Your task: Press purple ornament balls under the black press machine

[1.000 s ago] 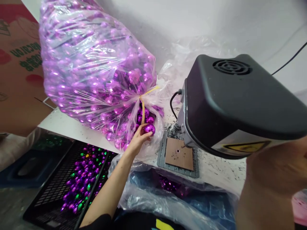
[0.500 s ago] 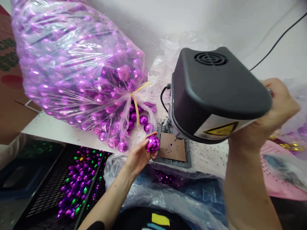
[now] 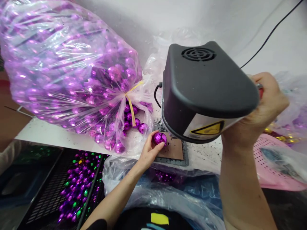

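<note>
"Left hand (image 3: 149, 151) first: what's it doing?"

"It has thumb and fingers pinched around a shiny purple ball (image 3: 160, 138), over the left part of the brown board (image 3: 177, 150). Whether ball and board touch, I can't tell."

"And the right hand (image 3: 271, 95)?"

"Curled at the right end of the black machine (image 3: 203, 81), by a small red part (image 3: 261, 93). Its fingertips are hidden, so I can't tell what they grasp, if anything."

"What's around the left hand?"

"Just beyond it and to its left, several more purple balls (image 3: 143, 128) by the neck of a clear bag (image 3: 72, 57), which is full of them and tied with a yellow strip (image 3: 130, 107). Further left and lower, a black crate (image 3: 44, 198) holds purple and green pieces."

"And near the right one?"

"Below it, a pink basket (image 3: 265, 156). The machine fills the space between both hands."
</note>
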A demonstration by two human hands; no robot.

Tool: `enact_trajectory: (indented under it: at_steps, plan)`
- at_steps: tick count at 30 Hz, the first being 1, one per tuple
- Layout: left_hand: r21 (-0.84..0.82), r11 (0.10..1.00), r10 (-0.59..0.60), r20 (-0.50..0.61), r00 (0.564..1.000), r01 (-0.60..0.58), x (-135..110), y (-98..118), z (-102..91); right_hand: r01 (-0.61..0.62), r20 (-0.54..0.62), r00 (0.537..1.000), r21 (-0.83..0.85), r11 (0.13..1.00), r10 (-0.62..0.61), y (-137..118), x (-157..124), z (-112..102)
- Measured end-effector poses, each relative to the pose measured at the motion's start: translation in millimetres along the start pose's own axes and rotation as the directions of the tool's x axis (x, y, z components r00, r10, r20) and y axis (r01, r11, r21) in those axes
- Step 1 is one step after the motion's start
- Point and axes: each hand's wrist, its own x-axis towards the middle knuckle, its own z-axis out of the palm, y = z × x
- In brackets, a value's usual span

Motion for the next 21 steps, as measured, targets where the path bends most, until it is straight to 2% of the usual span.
enact_trajectory:
  at_steps: [3, 5, 8, 11, 16, 18, 21]
  plan:
    - [0.242, 0.963, 0.117, 0.03, 0.993, -0.121, 0, -7, 5.0, -0.006, 0.005, 1.0, -0.022, 1.0, 0.006, -1, 0, 0]
    - [0.406, 0.887, 0.206, 0.073, 0.976, -0.218, 1, -9, 7.7, -0.013, 0.01, 1.0, -0.027, 1.0, 0.013, -3, 0, 0]
    - [0.536, 0.775, 0.306, 0.144, 0.941, -0.334, 3, -11, 11.5, -0.015, 0.005, 1.0, -0.009, 1.0, 0.015, -4, 0, 0]
    - [0.588, 0.71, 0.341, 0.194, 0.92, -0.387, 4, -12, 14.6, -0.038, 0.014, 0.999, 0.007, 0.999, 0.038, -4, -1, 0]
    - [0.614, 0.661, 0.373, 0.23, 0.899, -0.432, 1, -14, 18.7, -0.038, 0.01, 0.999, 0.017, 0.999, 0.038, -4, -1, 0]
    - [0.613, 0.673, 0.356, 0.221, 0.908, -0.413, 0, -15, 19.3, -0.03, 0.007, 1.0, 0.004, 1.0, 0.03, -4, -1, -1]
    - [0.57, 0.75, 0.306, 0.151, 0.94, -0.336, 2, -16, 17.1, -0.021, 0.008, 1.0, -0.012, 1.0, 0.021, -5, -1, 0]
